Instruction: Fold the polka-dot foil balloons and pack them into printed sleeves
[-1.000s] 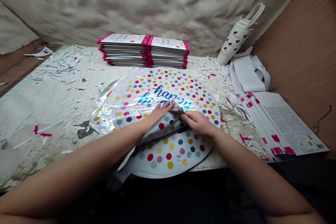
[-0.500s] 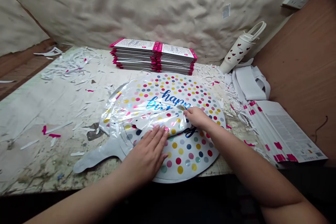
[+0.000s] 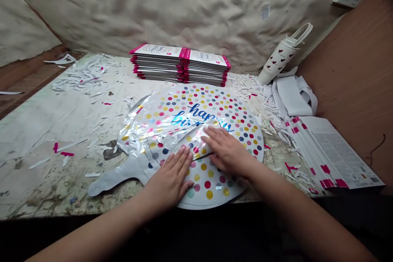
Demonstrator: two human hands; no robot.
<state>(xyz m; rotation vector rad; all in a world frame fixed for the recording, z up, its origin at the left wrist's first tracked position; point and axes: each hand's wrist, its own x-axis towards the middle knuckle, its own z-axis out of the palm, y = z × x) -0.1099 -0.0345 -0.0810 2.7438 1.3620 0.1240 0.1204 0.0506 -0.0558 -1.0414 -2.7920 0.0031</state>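
Note:
A round white foil balloon [image 3: 208,98] with coloured dots and blue "happy birthday" lettering lies flat near the table's front edge, its tail pointing to the lower left. More balloon layers show under its left side. On top of it rests a small folded dotted foil piece [image 3: 196,141]. My left hand [image 3: 173,172] lies flat with stretched fingers at the lower left of this fold. Spread over the fold's right end is my right hand [image 3: 225,149], palm down. Part of the lettering is hidden under the fold and my right hand.
Two neat stacks of pink-edged packages [image 3: 181,63] stand at the back. A white tumbler [image 3: 281,59] with hearts leans at the back right. White strips [image 3: 293,96] and flat printed packaging [image 3: 340,155] lie on the right. Paper scraps [image 3: 86,75] litter the table [image 3: 101,125].
My right hand has let go of the fold's upper right corner and moved down, flattening over it. My left hand has stayed nearly in place. The view has shifted slightly.

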